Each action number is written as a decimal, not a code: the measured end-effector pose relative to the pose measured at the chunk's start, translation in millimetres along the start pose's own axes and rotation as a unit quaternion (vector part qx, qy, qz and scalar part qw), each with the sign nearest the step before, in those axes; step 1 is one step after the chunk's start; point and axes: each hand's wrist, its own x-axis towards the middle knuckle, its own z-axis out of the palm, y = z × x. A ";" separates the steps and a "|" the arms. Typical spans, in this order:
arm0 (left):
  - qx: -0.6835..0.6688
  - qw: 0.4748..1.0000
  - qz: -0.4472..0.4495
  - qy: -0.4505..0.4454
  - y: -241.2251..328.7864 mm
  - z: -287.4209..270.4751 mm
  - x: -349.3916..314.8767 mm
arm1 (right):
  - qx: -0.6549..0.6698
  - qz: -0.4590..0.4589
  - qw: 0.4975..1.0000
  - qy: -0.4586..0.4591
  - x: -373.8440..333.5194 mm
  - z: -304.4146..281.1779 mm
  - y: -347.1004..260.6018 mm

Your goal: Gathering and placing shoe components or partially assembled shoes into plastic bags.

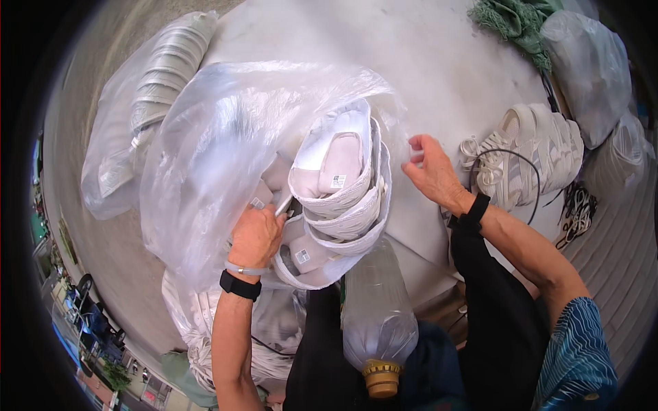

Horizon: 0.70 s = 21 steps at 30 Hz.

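Note:
My left hand [257, 238] is closed beside a stack of nested white shoe uppers [348, 218] with pale insoles. A narrow white strip shows at its fingertips; what it grips is partly hidden. Around that hand and behind the stack spreads a large clear plastic bag [205, 154], with another pale insole [262, 195] showing at its mouth. To the right of the stack, my right hand [435, 177] hangs with bent fingers, a gap between thumb and forefinger and nothing visible in it. Below the stack lies a clear plastic bottle [379, 308], its yellow cap toward me.
A bagged row of nested white uppers [168, 72] lies far left. Laced white shoes [528, 154] with a dark cord loop stand at right, near black-and-white laces [579, 214]. Filled clear bags [589, 75] and green netting [510, 27] are far right. White laces [205, 349] hang lower left.

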 end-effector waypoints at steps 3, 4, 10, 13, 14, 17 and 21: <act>0.002 0.999 -0.010 -0.032 1.7 -5.3 -1.8 | -0.052 0.153 0.953 -0.255 1.1 12.4 12.8; 0.003 0.999 -0.006 -0.033 3.4 -4.8 -4.9 | -0.050 0.155 0.954 -0.253 0.6 19.5 14.7; 0.057 0.995 0.037 0.078 13.5 -5.9 -18.5 | 0.238 0.143 0.935 -0.220 9.4 62.1 43.4; 0.115 0.990 0.041 0.070 6.5 13.4 -13.5 | 0.377 0.246 0.862 -0.233 -3.7 60.9 25.5; 0.090 0.995 0.018 0.029 3.2 19.2 -12.3 | 0.401 0.297 0.844 -0.196 -13.1 62.6 12.8; 0.035 0.999 0.015 0.011 -1.9 32.2 -9.3 | 0.409 0.244 0.840 -0.259 -24.4 43.3 7.5; -0.073 0.996 -0.011 0.042 -8.6 26.9 -15.7 | 0.381 0.280 0.832 -0.289 -35.7 -26.7 -27.9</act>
